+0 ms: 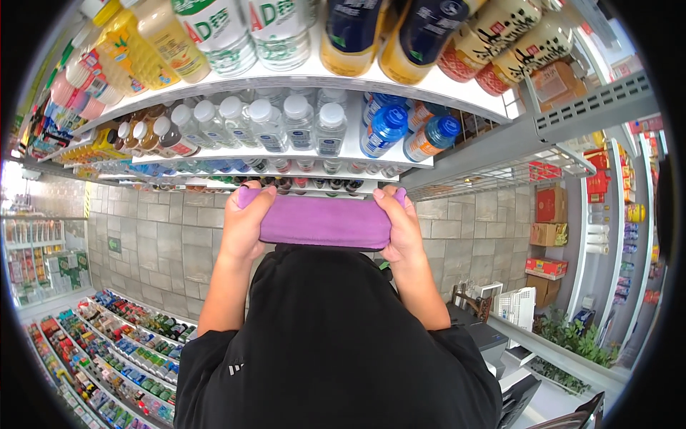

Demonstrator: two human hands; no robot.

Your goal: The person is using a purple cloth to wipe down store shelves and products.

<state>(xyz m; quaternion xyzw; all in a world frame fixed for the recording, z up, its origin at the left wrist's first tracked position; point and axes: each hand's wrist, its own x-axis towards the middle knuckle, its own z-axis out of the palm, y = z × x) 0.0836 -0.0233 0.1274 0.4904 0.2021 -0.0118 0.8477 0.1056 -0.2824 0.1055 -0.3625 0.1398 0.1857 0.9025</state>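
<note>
A folded purple cloth (326, 220) is stretched level between my two hands, in front of my black shirt. My left hand (247, 221) grips its left end, the thumb lying on top and a bit of cloth poking out above the fist. At the opposite end my right hand (397, 222) holds it the same way. Just beyond the cloth stand the drink shelves, with clear bottles with white caps (297, 123) and blue-capped bottles (386, 128) on one tier. Larger bottles (278, 37) fill the tier above.
A grey metal shelf upright (482, 142) and a wire rack (466, 185) are at the right front. Grey floor tiles (161, 230) lie below. More stocked shelves (118, 354) are at lower left. Cardboard boxes (545, 236), a green plant (576, 343) and a dark machine (477, 332) are to the right.
</note>
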